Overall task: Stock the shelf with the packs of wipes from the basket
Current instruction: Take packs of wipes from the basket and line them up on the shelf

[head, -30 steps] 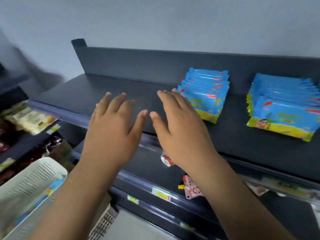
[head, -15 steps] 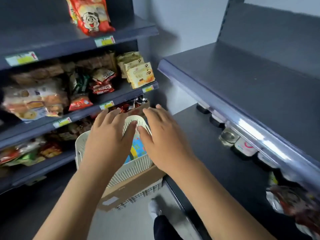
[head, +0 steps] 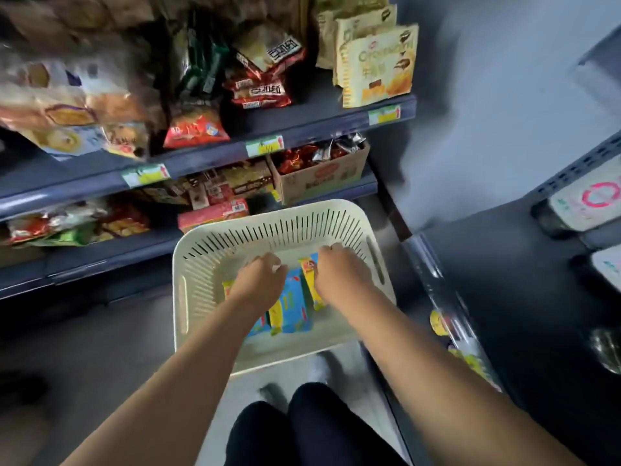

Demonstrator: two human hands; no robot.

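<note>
Dipping into basket (head: 275, 215), left hand (head: 260, 284) and right hand (head: 341, 275) touch wipes (head: 294, 307).

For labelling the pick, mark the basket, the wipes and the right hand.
basket (head: 255, 232): head view, on its slotted far wall.
wipes (head: 295, 309): head view, on the blue face of the middle pack.
right hand (head: 339, 275): head view, on the back of the hand.

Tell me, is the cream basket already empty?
No, blue-and-yellow packs of wipes lie inside the basket.
</note>
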